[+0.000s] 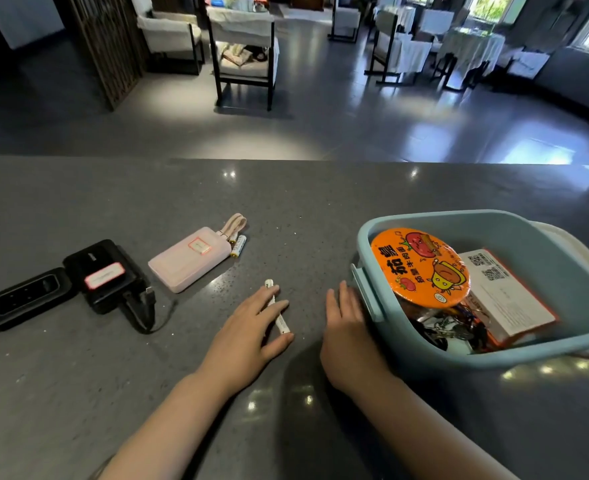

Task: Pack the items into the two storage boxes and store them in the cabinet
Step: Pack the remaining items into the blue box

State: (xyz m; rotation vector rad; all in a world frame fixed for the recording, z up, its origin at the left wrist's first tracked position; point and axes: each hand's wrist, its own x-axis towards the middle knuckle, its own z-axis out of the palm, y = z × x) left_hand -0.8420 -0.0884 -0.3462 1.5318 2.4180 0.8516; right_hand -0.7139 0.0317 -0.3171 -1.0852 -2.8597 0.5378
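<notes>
Blue box [514, 237] partly packed. Left hand [248, 327] fingers closing narrow on batteries [276, 308]; right hand [346, 327] flat, empty. Power banks [185, 259] left on desk [78, 202].

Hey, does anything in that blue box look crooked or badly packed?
Yes. The orange noodle bowl sits tilted in the blue box, its lid leaning toward the near left wall instead of lying flat. It rests against the white carton and over loose items beneath. Nothing looks spilled or damaged.
</notes>
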